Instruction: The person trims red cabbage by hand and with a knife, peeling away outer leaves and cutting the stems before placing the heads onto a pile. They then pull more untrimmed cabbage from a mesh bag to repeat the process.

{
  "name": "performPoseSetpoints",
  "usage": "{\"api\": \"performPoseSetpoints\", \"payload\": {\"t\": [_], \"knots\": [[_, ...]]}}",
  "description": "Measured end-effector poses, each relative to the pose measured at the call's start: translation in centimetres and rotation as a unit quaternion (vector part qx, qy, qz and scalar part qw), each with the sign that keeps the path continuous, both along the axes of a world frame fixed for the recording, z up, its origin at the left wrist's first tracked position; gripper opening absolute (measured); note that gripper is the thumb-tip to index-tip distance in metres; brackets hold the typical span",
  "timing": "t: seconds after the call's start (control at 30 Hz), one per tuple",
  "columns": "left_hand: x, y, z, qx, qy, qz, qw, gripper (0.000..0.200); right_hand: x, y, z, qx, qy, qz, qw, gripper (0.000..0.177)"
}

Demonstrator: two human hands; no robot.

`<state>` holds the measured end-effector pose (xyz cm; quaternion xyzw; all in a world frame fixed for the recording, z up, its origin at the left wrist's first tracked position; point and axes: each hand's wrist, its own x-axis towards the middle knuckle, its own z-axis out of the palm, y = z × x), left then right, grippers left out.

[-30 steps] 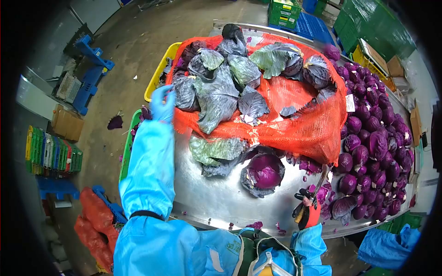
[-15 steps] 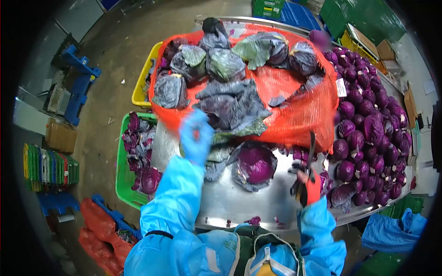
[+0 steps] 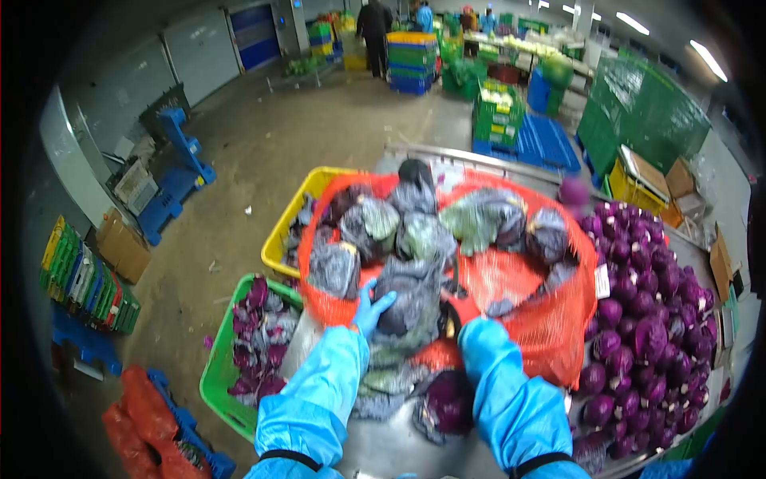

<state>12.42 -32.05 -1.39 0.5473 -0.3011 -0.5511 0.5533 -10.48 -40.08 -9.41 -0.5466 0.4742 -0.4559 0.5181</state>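
Observation:
My left hand (image 3: 370, 310), in a blue glove, is open with fingers apart at the left side of a dark, leafy red cabbage (image 3: 396, 299). My right hand (image 3: 461, 310), in a red glove, is closed on a knife (image 3: 456, 275) at the cabbage's right side. The knife's blade points away from me, and its handle is mostly hidden. Several untrimmed cabbages (image 3: 371, 223) with grey-green outer leaves lie around it on a red mesh bag (image 3: 550, 339). Nearer me, a partly peeled purple cabbage (image 3: 448, 403) sits among loose leaves (image 3: 387, 383) on the metal table (image 3: 315, 343).
Peeled purple cabbages (image 3: 638, 319) are heaped on the right of the table. At left stand a green crate (image 3: 219, 371) of leaf scraps and a yellow crate (image 3: 275, 243). Filled red mesh bags (image 3: 148, 407) lie lower left. Stacked crates (image 3: 411, 60) and people are farther back.
My view has tilted up. Both hands have moved forward to the leafy cabbage on the bag, the right bringing the knife from the table's right side. The partly peeled cabbage stays on the table.

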Motion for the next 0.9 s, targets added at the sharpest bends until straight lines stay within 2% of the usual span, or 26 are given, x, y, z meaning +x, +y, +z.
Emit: {"api": "performPoseSetpoints", "payload": {"t": [0.03, 0.07, 0.1, 0.2, 0.23, 0.27, 0.3, 0.33, 0.37, 0.4, 0.43, 0.47, 0.5, 0.57, 0.6, 0.63, 0.7, 0.77, 0.8, 0.83, 0.87, 0.9], "knots": [[0.1, -0.5, -0.3, 0.019, 0.015, -0.004, 1.000, 0.078, -0.7, 0.7, -2.1, -0.074, 0.276, -0.002, 0.958, 0.048], [0.2, -1.0, -1.3, 0.013, 0.046, -0.003, 0.999, 0.068, -0.7, 1.9, 5.0, 0.209, 0.094, 0.027, 0.973, 0.058], [-0.9, -0.2, 1.1, -0.001, 0.069, 0.011, 0.998, 0.062, -1.2, 2.9, 5.5, 0.072, 0.103, 0.050, 0.991, 0.054], [-3.2, 2.5, 3.8, -0.075, 0.088, 0.034, 0.993, 0.059, -1.7, 6.7, 10.7, 0.177, -0.080, 0.006, 0.981, 0.034], [-3.6, 3.8, 4.2, -0.112, 0.075, 0.035, 0.990, 0.057, -2.7, 9.5, 15.4, 0.137, -0.077, 0.020, 0.987, 0.031], [-4.8, 5.8, 7.6, -0.161, 0.053, 0.026, 0.985, 0.060, -4.8, 10.7, 15.2, 0.146, -0.044, 0.042, 0.987, 0.033], [-5.1, 7.3, 8.0, -0.188, 0.052, 0.000, 0.981, 0.068, -6.5, 13.3, 16.3, 0.144, -0.090, 0.042, 0.985, 0.035], [-5.4, 8.7, 8.8, -0.212, 0.052, -0.042, 0.975, 0.072, -8.2, 15.6, 16.2, 0.076, -0.127, 0.051, 0.988, 0.034], [-5.8, 10.4, 9.4, -0.233, 0.054, -0.083, 0.967, 0.075, -9.5, 17.8, 16.5, 0.101, -0.041, 0.013, 0.994, 0.032], [-6.3, 12.2, 10.1, -0.253, 0.006, -0.123, 0.960, 0.077, -10.1, 20.8, 18.8, 0.130, -0.092, 0.007, 0.987, 0.031], [-6.9, 13.6, 10.4, -0.273, -0.043, -0.162, 0.947, 0.079, -10.6, 23.5, 20.4, 0.154, -0.074, -0.019, 0.985, 0.032], [-7.6, 15.1, 9.5, -0.279, -0.069, -0.194, 0.938, 0.083, -12.1, 26.5, 17.8, 0.134, -0.052, -0.034, 0.989, 0.026], [-8.4, 17.0, 7.6, -0.261, -0.097, -0.218, 0.935, 0.088, -12.8, 29.3, 16.2, 0.148, -0.120, -0.062, 0.980, 0.030], [-9.2, 19.5, 7.7, -0.269, -0.228, -0.302, 0.886, 0.091, -12.5, 33.6, 16.0, 0.290, -0.120, -0.160, 0.936, 0.030], [-9.9, 20.6, 5.5, -0.275, -0.219, -0.328, 0.877, 0.092, -13.4, 35.1, 13.9, 0.293, -0.111, -0.148, 0.938, 0.031], [-9.9, 21.9, 4.6, -0.204, -0.249, -0.370, 0.872, 0.089, -14.3, 36.6, 11.3, 0.301, -0.102, -0.137, 0.938, 0.032], [-11.0, 23.2, 4.8, -0.176, -0.243, -0.439, 0.847, 0.077, -14.4, 38.4, 10.5, 0.226, -0.032, -0.225, 0.947, 0.022], [-11.1, 26.0, 2.1, -0.117, -0.352, -0.437, 0.820, 0.061, -16.9, 38.0, 11.0, 0.192, -0.002, -0.179, 0.965, 0.029], [-11.4, 26.7, 1.5, -0.195, -0.382, -0.408, 0.806, 0.058, -17.0, 37.0, 14.3, 0.240, 0.058, -0.201, 0.948, 0.035], [-12.2, 26.3, 1.1, -0.279, -0.405, -0.374, 0.786, 0.054, -17.4, 36.6, 13.8, 0.175, 0.139, -0.267, 0.937, 0.038], [-12.8, 26.2, 1.4, -0.291, -0.389, -0.388, 0.783, 0.055, -15.8, 35.1, 19.4, 0.092, 0.088, -0.219, 0.967, 0.042], [-13.3, 26.5, 1.9, -0.304, -0.370, -0.402, 0.780, 0.055, -15.7, 34.7, 20.8, 0.170, 0.072, -0.219, 0.958, 0.046]]}}
